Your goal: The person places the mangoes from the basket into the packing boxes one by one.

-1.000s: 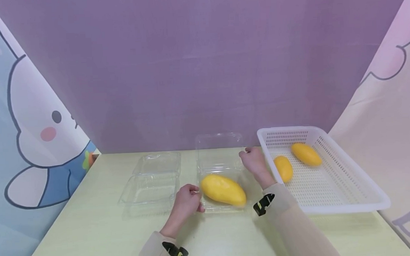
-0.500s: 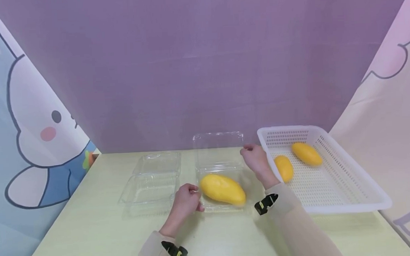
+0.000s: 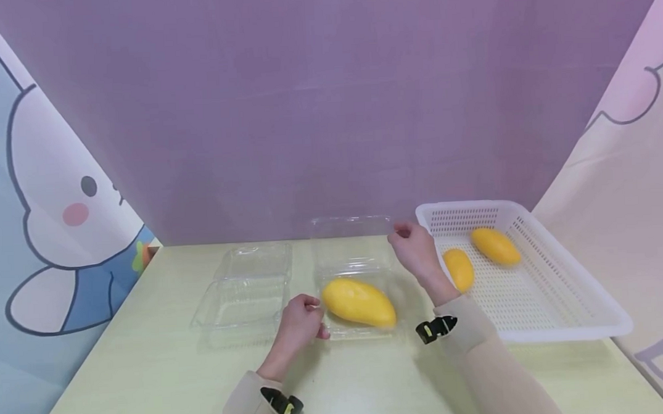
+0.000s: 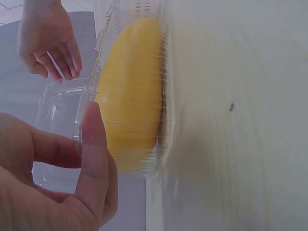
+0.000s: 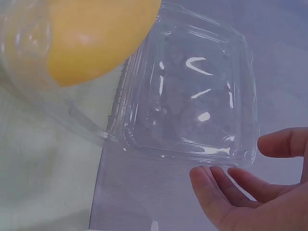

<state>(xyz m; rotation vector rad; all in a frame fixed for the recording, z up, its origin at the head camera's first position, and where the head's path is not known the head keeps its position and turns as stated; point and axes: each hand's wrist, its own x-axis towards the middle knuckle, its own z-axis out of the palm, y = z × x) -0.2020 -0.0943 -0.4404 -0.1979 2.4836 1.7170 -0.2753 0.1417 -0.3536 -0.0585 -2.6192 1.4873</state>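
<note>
A yellow mango (image 3: 358, 301) lies in the base of a clear plastic clamshell box (image 5: 72, 115), whose see-through lid (image 5: 187, 91) is tipped up at the back. My left hand (image 3: 299, 324) pinches the rim on the box's left side, thumb on one face and fingers on the other in the left wrist view. Beside the lid's right edge is my right hand (image 3: 417, 252). Its thumb and fingers stand apart and loosely bent around the lid's outer corner in the right wrist view, fingertips right at the edge.
Left of the mango's box, a second clear clamshell box (image 3: 247, 302) lies opened out on the pale table (image 3: 122, 364). A white perforated basket (image 3: 559, 334) stands at the right with two mangoes (image 3: 495, 246) inside. A purple backdrop (image 3: 327, 108) rises behind.
My right hand has moved slightly up and away from the table along the lid's right edge. The lid's top edge has sunk a little since half a second ago. My left hand stays put.
</note>
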